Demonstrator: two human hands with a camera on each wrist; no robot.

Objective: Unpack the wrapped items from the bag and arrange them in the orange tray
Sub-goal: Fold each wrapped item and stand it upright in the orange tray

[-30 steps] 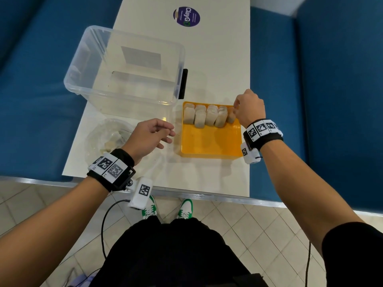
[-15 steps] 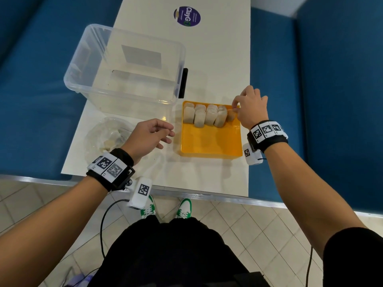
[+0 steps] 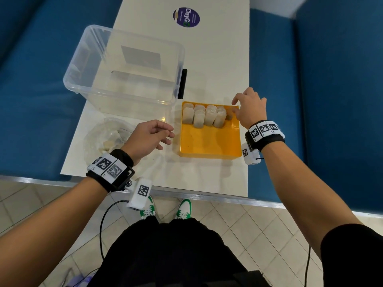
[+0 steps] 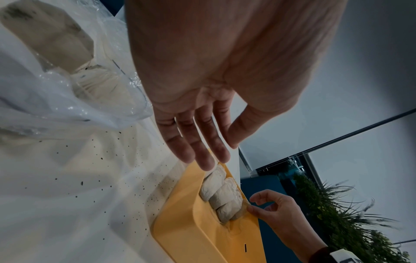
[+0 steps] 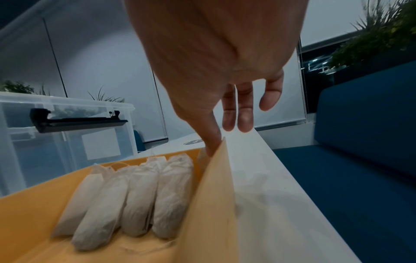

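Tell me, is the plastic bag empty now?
No. The clear plastic bag still holds wrapped items, seen through it beside the left hand.

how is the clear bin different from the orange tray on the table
The clear bin is see-through, deep and larger; the orange tray is opaque, shallow and smaller. The clear bin holds no wrapped items, while the orange tray holds a row of them along its far wall. The bin carries a black latch; the tray shows none. Both are open-topped and stand on the white table.
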